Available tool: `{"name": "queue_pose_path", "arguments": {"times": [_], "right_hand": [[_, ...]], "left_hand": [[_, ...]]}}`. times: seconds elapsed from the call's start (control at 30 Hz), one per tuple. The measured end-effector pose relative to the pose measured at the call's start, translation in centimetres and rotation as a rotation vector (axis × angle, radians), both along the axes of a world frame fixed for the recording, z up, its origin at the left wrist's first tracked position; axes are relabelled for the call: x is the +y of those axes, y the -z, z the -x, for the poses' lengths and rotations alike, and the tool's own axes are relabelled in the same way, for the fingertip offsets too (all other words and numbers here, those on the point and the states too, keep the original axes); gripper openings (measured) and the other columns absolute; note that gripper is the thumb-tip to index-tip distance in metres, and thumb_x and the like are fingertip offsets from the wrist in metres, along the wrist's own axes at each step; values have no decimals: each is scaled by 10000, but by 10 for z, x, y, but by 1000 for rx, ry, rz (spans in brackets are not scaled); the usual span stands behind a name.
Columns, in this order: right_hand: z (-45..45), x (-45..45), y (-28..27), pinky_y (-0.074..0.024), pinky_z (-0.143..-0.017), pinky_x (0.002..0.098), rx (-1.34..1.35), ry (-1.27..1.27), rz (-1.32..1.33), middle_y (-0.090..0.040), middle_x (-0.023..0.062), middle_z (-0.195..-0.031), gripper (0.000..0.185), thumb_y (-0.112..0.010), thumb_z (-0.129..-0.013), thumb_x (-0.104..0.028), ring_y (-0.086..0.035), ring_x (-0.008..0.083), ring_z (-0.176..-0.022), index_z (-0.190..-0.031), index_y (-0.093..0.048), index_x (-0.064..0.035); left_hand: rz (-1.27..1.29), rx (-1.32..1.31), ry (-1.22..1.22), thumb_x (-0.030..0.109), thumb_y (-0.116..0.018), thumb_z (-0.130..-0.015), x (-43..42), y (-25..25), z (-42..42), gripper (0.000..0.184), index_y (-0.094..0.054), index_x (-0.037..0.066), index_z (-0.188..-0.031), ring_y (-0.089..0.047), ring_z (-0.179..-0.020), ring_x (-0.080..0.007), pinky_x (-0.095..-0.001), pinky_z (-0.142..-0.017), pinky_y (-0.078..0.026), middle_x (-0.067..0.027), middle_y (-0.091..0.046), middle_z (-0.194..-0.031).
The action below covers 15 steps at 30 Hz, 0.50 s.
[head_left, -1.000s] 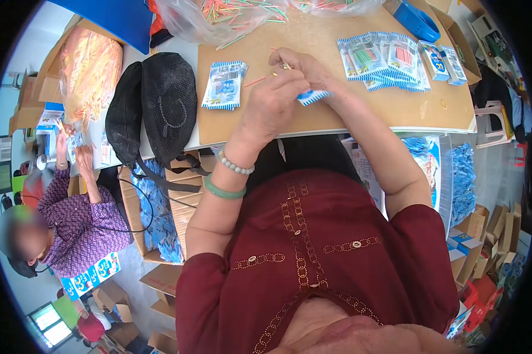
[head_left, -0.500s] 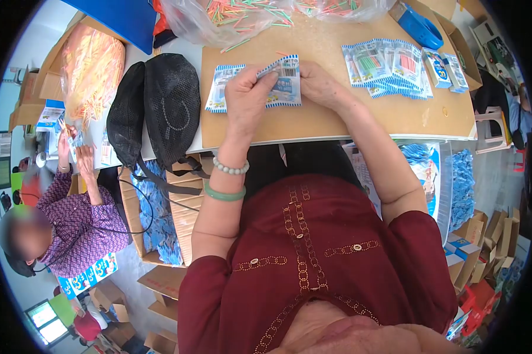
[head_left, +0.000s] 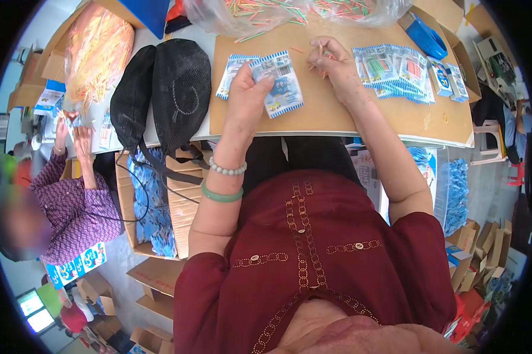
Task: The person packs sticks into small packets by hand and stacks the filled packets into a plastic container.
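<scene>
My left hand [head_left: 247,93] pinches a blue-and-white printed plastic packet [head_left: 285,91] by its left side, thumb on top. Another such packet [head_left: 230,69] lies on the brown board partly behind that hand. To the right, my right hand [head_left: 343,69] hovers over the board, its fingers curled around a few small coloured sticks [head_left: 323,54]. The packet and the right hand are apart. Farther right lies a fanned stack of filled packets [head_left: 389,69], with green and pink sticks showing through their clear windows.
Clear plastic bags of loose coloured sticks [head_left: 242,10] lie at the back. A black mesh bag [head_left: 182,88] sits left, a blue tape dispenser [head_left: 426,38] and small boxes [head_left: 441,79] right. A co-worker in a purple patterned shirt [head_left: 80,215] works at left.
My right hand has left the packet, moved slightly right and now holds small sticks. The packet in my left hand has turned and tilted, its printed face showing more fully.
</scene>
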State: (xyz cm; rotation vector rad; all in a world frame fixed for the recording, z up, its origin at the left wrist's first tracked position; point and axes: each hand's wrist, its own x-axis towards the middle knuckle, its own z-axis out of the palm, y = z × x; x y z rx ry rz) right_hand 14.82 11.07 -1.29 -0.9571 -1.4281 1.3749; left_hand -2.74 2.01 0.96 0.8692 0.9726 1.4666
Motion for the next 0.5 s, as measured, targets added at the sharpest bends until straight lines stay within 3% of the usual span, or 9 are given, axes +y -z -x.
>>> {"name": "queue_pose_path", "arguments": {"times": [0.07,0.23,0.33,0.5], "right_hand": [[-6,4,9,-397,-631,196,74,-66,-35,-587,-9,-786,82,-520,-908,-112,-524,62,-738,-963,-565,-70],[-2,3,18,-400,-642,190,-30,-121,-105,-587,-7,-784,81,-516,-908,-81,-528,60,-736,-970,-566,-65],[5,-1,22,-423,-680,210,-256,-73,-377,-590,2,-785,83,-505,-917,-64,-538,73,-745,-978,-562,-58],[-1,-6,1,-440,-724,230,-132,-60,-100,-595,15,-793,99,-489,-929,-57,-549,97,-748,-1002,-556,-49]], "left_hand": [[-7,-10,-8,-30,-496,-899,-3,2,4,164,-581,-3,-1036,-624,-853,-92,-253,-770,-517,-49,-651,-985],[77,-5,5,2,-542,-892,-7,8,12,84,-613,-5,-936,-589,-755,-59,-218,-690,-485,-14,-646,-876],[22,-5,-16,29,-568,-890,-12,1,13,69,-628,0,-870,-562,-715,-43,-206,-652,-465,7,-638,-818],[-14,93,-72,73,-603,-887,-20,0,22,146,-620,26,-750,-529,-659,-27,-196,-592,-447,31,-612,-735]]}}
